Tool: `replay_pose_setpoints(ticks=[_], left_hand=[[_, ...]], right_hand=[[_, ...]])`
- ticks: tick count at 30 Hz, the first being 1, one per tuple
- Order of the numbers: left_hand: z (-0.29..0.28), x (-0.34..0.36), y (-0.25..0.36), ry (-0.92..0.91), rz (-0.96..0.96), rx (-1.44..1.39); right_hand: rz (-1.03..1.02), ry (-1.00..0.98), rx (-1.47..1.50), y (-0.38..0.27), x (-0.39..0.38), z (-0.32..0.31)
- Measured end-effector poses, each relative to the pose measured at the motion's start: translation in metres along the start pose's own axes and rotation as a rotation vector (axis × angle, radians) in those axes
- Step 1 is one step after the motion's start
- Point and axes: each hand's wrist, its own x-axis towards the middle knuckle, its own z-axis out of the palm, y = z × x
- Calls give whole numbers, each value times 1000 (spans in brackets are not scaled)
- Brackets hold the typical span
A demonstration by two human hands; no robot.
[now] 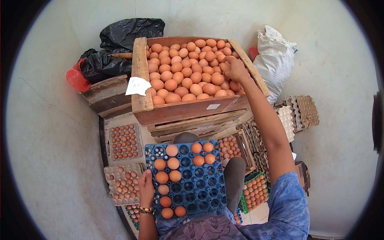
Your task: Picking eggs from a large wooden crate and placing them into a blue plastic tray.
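Beside the crated eggs (pixel 187 72), a written-on white label (pixel 138 87).

We wear a mottled blue, short-sleeved top (pixel 256 231), its right sleeve (pixel 286 200) ending well behind the right hand (pixel 234 69), with a dull purple-brown patch (pixel 208 230) across the front. Just behind the left hand (pixel 146 190) sits a bracelet (pixel 146 209) of brown and dark beads. Our trousers (pixel 235 178) are dark grey.
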Motion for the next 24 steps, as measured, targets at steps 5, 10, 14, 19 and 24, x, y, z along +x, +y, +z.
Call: replay_pose_setpoints(ticks=[5, 10, 14, 19, 24], left_hand=[[0, -2, 1, -19, 5, -17], [1, -4, 1, 34, 49, 43], [4, -1, 7, 57, 47, 48], [5, 2, 7, 10, 66, 21], [4, -1, 2, -36, 35, 19]], right_hand=[[5, 99, 43, 19, -18, 2], [25, 346, 404, -22, -88, -29], [-138, 138, 491, -64, -161, -17], [-497, -182, 522, -114, -236, 12], [-454, -251, 611, -162, -258, 48]])
